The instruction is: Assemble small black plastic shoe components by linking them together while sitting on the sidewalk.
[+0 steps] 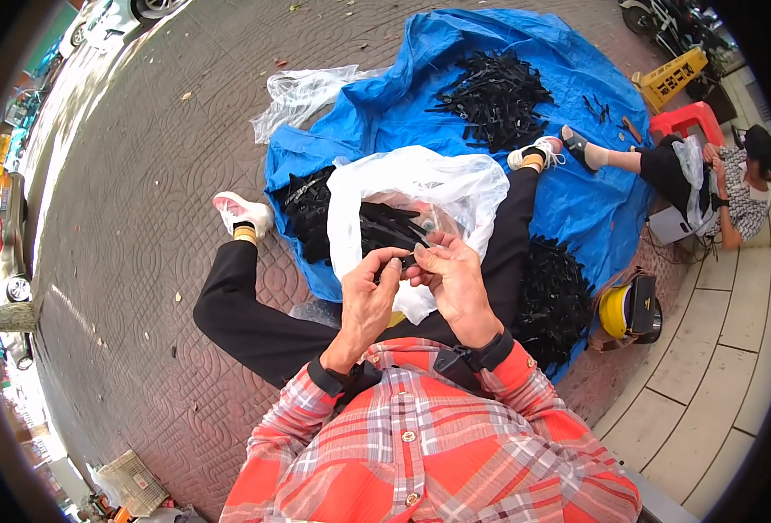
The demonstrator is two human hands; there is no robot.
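My left hand (368, 301) and my right hand (457, 283) meet in front of my chest. Between their pinched fingertips is a small black piece (409, 260); most of it is covered, so its exact kind is hard to make out. Just beyond the hands, a white plastic bag (359, 179) lies open between my legs. Inside it is a bunch of black strips (390, 228), with something reddish and clear beside them. Left of the bag lies a pile of black strips (305, 209), and a larger pile (553, 301) spreads by my right leg.
Under the piles lies a blue tarp (594, 200), with another strip heap (499, 96) at its far side. A person (738, 187) sits at the right near a red stool (690, 120) and a yellow sign (671, 80). A yellow-and-black container (616, 309) stands at the tarp's right edge.
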